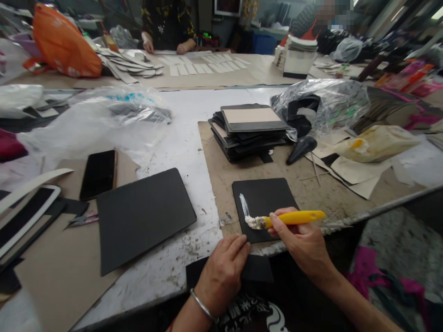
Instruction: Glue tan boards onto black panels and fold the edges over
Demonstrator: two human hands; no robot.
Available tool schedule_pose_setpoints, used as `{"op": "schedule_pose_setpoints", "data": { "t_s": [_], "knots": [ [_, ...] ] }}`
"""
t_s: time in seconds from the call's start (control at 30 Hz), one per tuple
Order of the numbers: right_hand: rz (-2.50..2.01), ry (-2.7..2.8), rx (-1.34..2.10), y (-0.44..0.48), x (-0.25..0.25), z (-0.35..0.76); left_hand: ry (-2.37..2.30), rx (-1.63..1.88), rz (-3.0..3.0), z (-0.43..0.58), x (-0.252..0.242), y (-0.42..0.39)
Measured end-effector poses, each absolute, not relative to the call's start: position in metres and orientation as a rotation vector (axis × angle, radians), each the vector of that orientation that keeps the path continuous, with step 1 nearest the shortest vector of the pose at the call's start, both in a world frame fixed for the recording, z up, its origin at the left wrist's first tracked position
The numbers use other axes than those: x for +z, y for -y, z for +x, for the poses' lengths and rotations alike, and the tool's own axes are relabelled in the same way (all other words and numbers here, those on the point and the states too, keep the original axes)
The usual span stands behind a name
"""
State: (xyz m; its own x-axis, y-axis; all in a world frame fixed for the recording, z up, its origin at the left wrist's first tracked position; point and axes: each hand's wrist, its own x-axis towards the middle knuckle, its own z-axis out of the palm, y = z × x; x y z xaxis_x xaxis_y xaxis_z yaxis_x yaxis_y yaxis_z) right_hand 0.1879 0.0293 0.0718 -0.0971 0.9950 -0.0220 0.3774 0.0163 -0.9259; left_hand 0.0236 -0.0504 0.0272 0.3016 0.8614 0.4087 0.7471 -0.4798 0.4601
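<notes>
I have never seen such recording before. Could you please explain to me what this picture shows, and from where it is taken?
There is no machine here: a person works with bare hands at a table, filmed by a camera worn on the head, looking forward and down. The right hand holds a yellow-handled brush, its tip covered with white paste, over a small black panel marked with white streaks. The left hand rests at this panel's near left corner. Farther left lie a larger black sheet and a phone. Beyond the panel is a stack of flat pieces.
</notes>
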Motion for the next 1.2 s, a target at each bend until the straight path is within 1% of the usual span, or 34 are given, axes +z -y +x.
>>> {"op": "schedule_pose_setpoints", "data": {
  "t_s": [0.27,0.63,0.97,1.2],
  "knots": [
    [-1.497,1.365,1.154,-0.013,0.077,0.196,-1.472,0.888,2.395,0.023,0.025,0.052],
    [-1.657,1.264,0.933,-0.022,0.074,0.245,-1.484,0.809,2.380,0.023,0.022,0.055],
    [-1.772,1.269,0.767,-0.033,0.073,0.284,-1.491,0.819,2.410,0.023,0.020,0.055],
    [-1.665,1.266,0.717,-0.045,0.078,0.295,-1.480,0.816,2.478,0.018,0.011,0.055]
  ]
}}
